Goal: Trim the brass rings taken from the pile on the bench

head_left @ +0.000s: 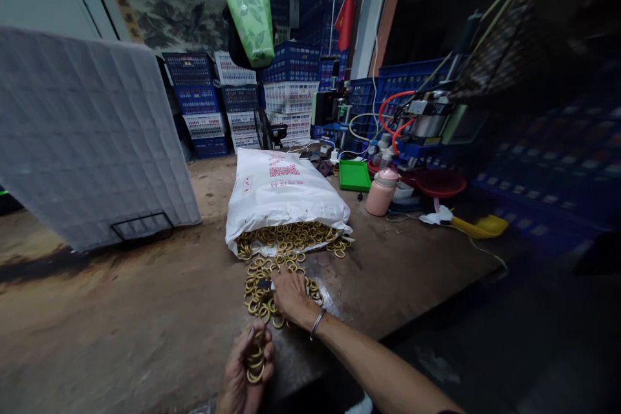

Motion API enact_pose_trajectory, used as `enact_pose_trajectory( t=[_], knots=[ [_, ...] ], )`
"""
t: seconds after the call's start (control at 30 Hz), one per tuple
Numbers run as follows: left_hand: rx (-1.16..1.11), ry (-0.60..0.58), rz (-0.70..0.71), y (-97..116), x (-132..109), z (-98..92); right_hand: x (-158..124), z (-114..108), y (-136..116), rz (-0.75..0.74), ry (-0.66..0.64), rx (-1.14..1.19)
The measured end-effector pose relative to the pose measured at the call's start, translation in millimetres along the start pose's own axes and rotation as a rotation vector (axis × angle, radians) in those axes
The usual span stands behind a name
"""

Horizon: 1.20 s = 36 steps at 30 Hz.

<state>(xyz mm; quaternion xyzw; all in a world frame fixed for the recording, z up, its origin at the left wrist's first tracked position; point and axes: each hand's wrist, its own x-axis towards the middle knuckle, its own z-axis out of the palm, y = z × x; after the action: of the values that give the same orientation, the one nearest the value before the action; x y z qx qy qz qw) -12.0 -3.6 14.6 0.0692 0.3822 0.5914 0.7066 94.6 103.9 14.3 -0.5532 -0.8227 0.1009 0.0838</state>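
golden metal rings spill from a white woven sack onto the brown worktable; left hand closed around a stack of rings; right hand palm-down on the pile, grip not discernible.

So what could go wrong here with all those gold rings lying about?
The stack of rings in the left hand sits near the table edge; a loose grip could drop some to the floor. The right hand rests on loose rings, which might scatter or roll. The open sack could spill more.
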Motion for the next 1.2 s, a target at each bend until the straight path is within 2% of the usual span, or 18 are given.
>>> enact_pose_trajectory(
  t=[0.1, 0.23, 0.43, 0.57, 0.8, 0.93, 1.03, 1.2],
  knots=[
    [-0.045, -0.012, -0.007, 1, 4, -2.5, 1, 3, 2, 0.002, 0.005, 0.019],
    [0.000, 0.063, 0.037, 0, 9, -3.7, -5, -2, 5, -0.055, 0.080, 0.048],
    [0.257, 0.082, 0.253, -1, 15, 5.2, -28, -20, 2, -0.230, 0.112, 0.235],
    [0.409, 0.050, 0.305, -5, 17, 7.4, -44, -28, -4, -0.272, 0.102, 0.451],
    [0.588, 0.148, 0.387, -6, 12, 11.4, -49, -25, -11, 0.000, 0.017, 0.959],
    [0.636, 0.112, 0.529, -4, 8, 17.1, -49, -18, -11, 0.087, -0.118, 1.179],
    [0.674, 0.093, 0.476, -4, 6, 15.1, -49, -16, -10, 0.131, -0.160, 1.229],
    [0.650, 0.071, 0.283, -6, 6, 7.2, -47, -21, -11, 0.081, -0.044, 1.040]
  ],
)
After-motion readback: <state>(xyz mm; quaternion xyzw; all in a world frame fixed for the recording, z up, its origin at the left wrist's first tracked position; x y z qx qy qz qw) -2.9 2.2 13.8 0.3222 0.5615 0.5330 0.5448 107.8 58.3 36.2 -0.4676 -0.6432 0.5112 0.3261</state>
